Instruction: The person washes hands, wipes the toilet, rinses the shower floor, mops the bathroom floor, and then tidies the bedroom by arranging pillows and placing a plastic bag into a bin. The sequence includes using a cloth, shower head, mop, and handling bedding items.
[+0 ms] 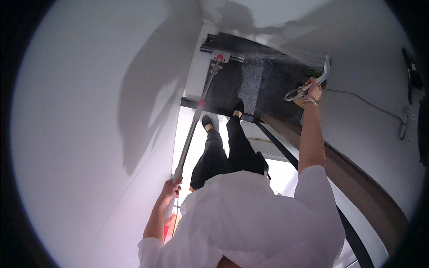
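My left hand grips the grey pole of a mop low on the left, beside my hip. That pole slants away to a flat mop head with a red joint, which rests on the dark floor near the far left corner. At the right, my right hand is closed around a handheld shower head. Fine streams of water spray leftward from it over the floor. A loop of hose hangs by that hand. Behind the hand, something green and yellowish is partly hidden.
White walls stand close on both sides. The hose runs to a metal fitting on the right wall. A dark raised sill crosses before my shoes. A brown door edge lies right; a red object is below.
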Motion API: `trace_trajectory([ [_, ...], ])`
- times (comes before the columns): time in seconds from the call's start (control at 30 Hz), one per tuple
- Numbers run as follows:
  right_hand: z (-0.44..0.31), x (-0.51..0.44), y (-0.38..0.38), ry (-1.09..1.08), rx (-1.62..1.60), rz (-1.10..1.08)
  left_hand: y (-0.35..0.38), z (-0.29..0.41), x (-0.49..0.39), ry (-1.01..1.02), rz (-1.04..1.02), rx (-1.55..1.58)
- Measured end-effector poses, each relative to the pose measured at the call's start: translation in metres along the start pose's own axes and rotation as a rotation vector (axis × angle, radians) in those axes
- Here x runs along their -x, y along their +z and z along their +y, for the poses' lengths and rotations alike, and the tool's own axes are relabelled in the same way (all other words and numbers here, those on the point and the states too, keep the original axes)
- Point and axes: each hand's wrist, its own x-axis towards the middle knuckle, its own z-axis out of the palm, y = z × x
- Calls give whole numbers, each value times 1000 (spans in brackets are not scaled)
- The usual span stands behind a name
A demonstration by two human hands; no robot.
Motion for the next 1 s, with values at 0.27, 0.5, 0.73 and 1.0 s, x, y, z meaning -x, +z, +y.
trace_trajectory([
  [0.27,11,-6,31,112,-69,116,-7,-8,11,-49,21,4],
  [0.5,36,5,27,77,-87,150,-22,-69,-23,14,22,10],
  [0.73,57,-14,51,124,-21,126,-33,-62,-30,-41,103,-93],
  [1.0,64,-15,85,188,-79,126,-35,-57,-31,-15,111,-129],
])
